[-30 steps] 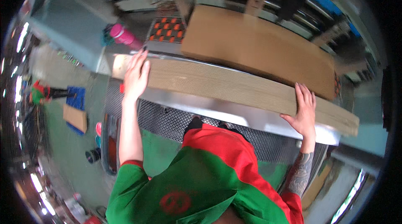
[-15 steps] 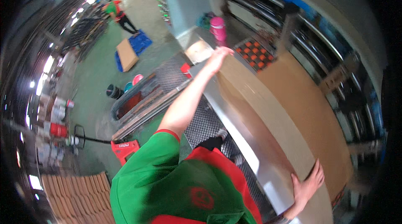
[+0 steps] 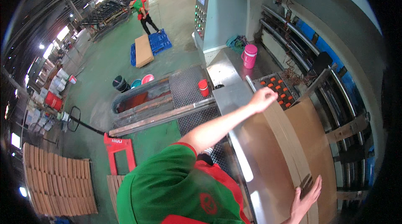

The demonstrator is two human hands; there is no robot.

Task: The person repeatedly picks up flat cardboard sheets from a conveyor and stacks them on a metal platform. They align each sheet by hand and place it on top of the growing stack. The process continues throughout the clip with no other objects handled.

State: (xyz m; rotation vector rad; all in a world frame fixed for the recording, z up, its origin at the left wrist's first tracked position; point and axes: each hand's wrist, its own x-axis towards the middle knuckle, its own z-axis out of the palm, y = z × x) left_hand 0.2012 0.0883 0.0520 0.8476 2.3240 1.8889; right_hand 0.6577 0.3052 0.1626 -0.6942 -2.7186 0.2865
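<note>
Nearby, pink jug (image 3: 249, 56) and orange-dotted panel (image 3: 278, 90) past half-curled left hand (image 3: 264, 100), grip unclear; right hand (image 3: 305, 200) splayed against cardboard (image 3: 288, 144).

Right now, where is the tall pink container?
In the head view, upper right of centre, the pink container stands just right of the teal cloth.
</note>
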